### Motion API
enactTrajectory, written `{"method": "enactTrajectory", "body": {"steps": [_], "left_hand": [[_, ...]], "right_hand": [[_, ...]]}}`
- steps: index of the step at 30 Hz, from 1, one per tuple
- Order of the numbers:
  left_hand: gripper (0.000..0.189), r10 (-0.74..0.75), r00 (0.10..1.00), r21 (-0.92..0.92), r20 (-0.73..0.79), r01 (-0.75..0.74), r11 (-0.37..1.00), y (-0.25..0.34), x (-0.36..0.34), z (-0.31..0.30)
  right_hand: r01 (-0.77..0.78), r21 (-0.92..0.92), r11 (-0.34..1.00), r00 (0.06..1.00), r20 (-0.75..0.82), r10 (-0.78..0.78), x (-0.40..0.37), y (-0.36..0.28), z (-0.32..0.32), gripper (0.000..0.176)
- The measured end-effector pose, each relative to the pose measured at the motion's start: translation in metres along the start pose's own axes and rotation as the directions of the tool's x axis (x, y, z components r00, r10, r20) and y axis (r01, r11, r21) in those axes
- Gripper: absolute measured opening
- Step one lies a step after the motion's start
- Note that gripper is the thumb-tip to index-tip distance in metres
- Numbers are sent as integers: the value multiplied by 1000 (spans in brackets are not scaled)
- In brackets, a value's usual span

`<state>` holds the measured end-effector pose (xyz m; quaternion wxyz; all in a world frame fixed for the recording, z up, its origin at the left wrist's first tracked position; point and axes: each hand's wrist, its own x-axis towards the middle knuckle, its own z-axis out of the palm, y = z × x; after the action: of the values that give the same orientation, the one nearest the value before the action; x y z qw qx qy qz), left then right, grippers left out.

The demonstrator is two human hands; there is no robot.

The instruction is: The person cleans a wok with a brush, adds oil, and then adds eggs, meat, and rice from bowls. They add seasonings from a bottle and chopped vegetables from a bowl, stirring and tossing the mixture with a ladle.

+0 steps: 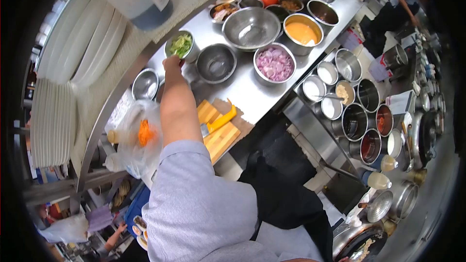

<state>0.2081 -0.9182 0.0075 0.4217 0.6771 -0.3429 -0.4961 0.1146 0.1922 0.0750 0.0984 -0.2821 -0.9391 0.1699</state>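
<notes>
My left hand [173, 63] is stretched out across the counter, its fingers closed at the near rim of a steel bowl of chopped green vegetables [180, 44]. Right of that bowl sits an empty dark metal bowl [216, 63]; a smaller steel bowl [145, 85] is left of my forearm. Beside the forearm lies a clear plastic bag [138, 140] with shredded orange vegetable [146, 132] inside. A yellow-handled knife [222, 119] rests on a wooden cutting board [224, 140] to the right of my arm. My right hand is out of view.
Chopped purple onions [275, 64], a pot of orange liquid [302, 31] and a large steel bowl [251, 28] stand farther along the steel counter. Stacked white plates [53, 123] line a shelf at left. Several pots, including a black one [355, 121], fill the right-hand station. Another person [400, 7] stands at upper right.
</notes>
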Motion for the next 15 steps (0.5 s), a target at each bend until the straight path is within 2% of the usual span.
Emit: {"method": "enactTrajectory", "body": {"steps": [3,7,8,9,11,13,15], "left_hand": [[42,164,984,272,71,-177,946,23,-21,-31],[49,312,907,307,283,-394,866,48,-111,-119],[52,274,900,387,340,-399,831,50,-136,-144],[52,268,913,400,308,-380,834,45,-165,-169],[46,223,862,520,456,-461,719,31,-221,-215],[41,207,798,560,566,-557,614,-32,-227,-263],[36,43,832,643,554,-459,613,-69,-261,-288]], "right_hand": [[0,11,1000,998,56,-1,14,2,-1,51],[-17,47,999,991,132,10,37,4,4,50],[-22,56,998,988,154,13,43,4,6,50],[-29,67,997,985,174,17,50,5,8,50],[-40,93,995,978,210,20,62,4,13,50],[-61,127,990,971,237,30,75,5,18,50],[-82,155,984,965,261,39,86,7,20,50]]}}
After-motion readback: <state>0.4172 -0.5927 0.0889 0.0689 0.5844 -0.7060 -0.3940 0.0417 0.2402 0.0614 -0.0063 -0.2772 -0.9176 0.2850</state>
